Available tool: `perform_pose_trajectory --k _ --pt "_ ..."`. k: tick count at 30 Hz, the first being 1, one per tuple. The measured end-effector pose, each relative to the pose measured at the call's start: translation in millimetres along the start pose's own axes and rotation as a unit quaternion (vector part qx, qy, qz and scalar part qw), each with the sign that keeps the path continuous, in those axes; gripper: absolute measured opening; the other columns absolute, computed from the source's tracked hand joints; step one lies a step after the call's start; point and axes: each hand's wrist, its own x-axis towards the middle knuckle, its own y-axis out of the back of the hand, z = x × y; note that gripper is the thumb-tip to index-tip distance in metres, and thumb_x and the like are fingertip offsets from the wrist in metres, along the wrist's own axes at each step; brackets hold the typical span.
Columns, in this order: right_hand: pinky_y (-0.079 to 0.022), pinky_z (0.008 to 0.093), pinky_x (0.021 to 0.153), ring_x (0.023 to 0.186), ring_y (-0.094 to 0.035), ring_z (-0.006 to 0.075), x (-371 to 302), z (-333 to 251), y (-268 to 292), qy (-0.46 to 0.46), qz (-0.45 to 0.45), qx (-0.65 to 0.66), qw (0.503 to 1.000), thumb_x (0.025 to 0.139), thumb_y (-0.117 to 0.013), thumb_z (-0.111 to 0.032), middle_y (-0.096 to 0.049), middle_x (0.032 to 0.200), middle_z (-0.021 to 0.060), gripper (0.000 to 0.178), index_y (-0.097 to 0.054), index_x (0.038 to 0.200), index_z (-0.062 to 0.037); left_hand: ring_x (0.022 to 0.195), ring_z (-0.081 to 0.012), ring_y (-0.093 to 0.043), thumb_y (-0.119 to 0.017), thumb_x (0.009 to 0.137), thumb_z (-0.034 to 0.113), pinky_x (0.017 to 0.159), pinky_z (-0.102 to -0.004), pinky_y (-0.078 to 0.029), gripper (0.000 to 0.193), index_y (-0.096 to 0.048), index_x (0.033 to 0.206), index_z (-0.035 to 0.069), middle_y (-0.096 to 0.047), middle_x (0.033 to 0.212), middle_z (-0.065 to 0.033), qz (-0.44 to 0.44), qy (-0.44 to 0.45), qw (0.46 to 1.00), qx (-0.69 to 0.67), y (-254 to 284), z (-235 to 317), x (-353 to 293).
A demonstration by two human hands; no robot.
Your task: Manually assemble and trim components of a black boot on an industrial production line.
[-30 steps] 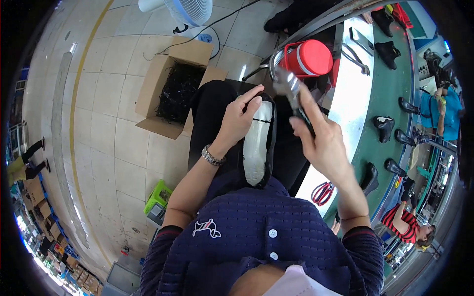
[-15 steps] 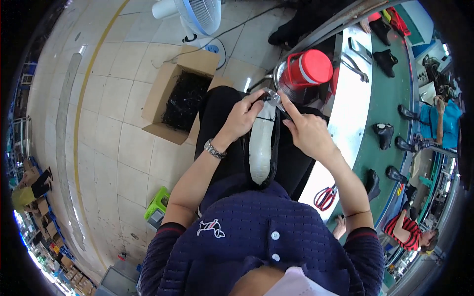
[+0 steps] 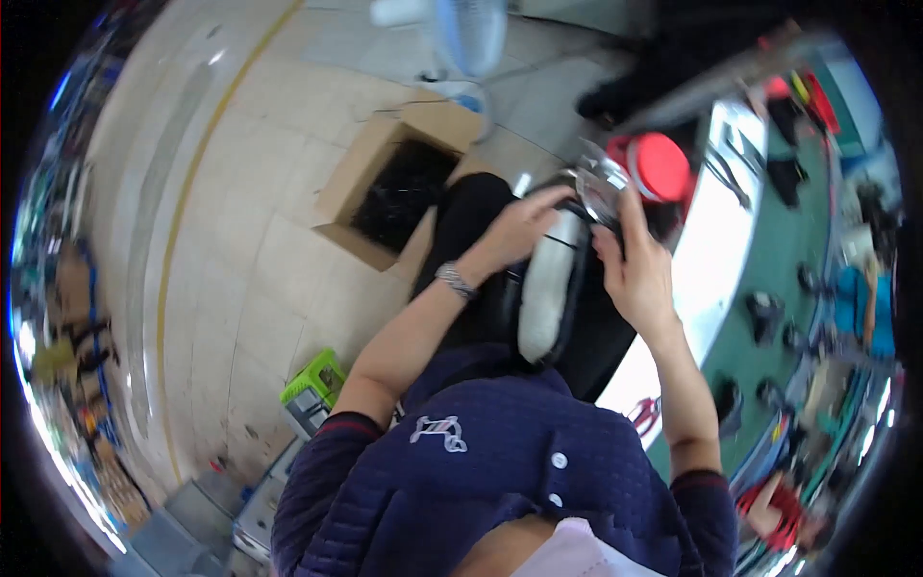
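A dark shoe lies upturned across my lap, its pale underside facing up and its edge black. My left hand, with a metal watch on the wrist, is closed on the shoe's far end, fingertips at the rim. Just beside that end, my right hand grips a shiny metal hand tool. Its bright head points away from me, above and to the right of the shoe. Motion blur hides the tool's exact kind.
An open cardboard box of black scraps stands on the floor at left, with a fan beyond. To the right are a red-lidded container, dark pincers and red-handled scissors on a metal ledge. Shoes stand on the green belt.
My right hand has lifted the metal tool up and away from the shoe's far end. My left hand stays at that end. The whole view has shifted and blurred.
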Motion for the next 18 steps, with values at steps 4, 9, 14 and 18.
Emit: perform_pose_trajectory --k 4,9,14,18 --pt "-0.049 0.0495 0.057 0.060 -0.063 0.0375 -27 30 -27 -0.084 -0.225 -0.111 0.964 0.092 -0.054 -0.013 -0.063 0.073 0.0244 0.066 -0.023 0.150 -0.0192 0.106 -0.0178 -0.058 -0.059 0.084 0.004 0.095 -0.0308 -0.045 0.040 -0.057 0.124 0.005 -0.063 0.114 -0.0088 -0.004 -0.137 0.986 0.093 5 -15 -8" --pt "-0.039 0.0550 0.100 0.116 -0.052 0.0424 -75 9 6 -0.169 -0.004 0.168 0.971 0.085 -0.068 -0.047 -0.036 0.141 0.0340 0.083 -0.035 0.142 0.0024 0.105 -0.0206 -0.057 -0.058 0.089 0.026 0.091 -0.0348 -0.044 0.037 -0.058 0.119 0.004 -0.062 0.111 -0.0123 -0.012 -0.017 0.999 0.043 -18 -22 6" --pt "-0.040 0.0508 0.098 0.112 -0.055 0.0371 -75 106 -28 -0.147 0.018 0.061 0.987 0.083 -0.070 -0.044 -0.043 0.133 0.0319 0.079 -0.039 0.140 0.0013 0.094 -0.0252 -0.061 -0.055 0.092 0.032 0.082 -0.0382 -0.046 0.034 -0.062 0.105 0.002 -0.066 0.097 -0.0147 0.070 -0.024 0.997 0.037 -29 -40 15" --pt "-0.042 0.0465 0.096 0.107 -0.057 0.0318 -158 210 -16 -0.182 0.070 -0.068 0.978 0.082 -0.072 -0.040 -0.051 0.124 0.0298 0.075 -0.043 0.139 0.0002 0.092 -0.0234 -0.060 -0.054 0.093 0.030 0.079 -0.0375 -0.045 0.032 -0.062 0.104 0.002 -0.065 0.096 -0.0141 0.057 -0.028 0.998 0.028 -18 -30 16"
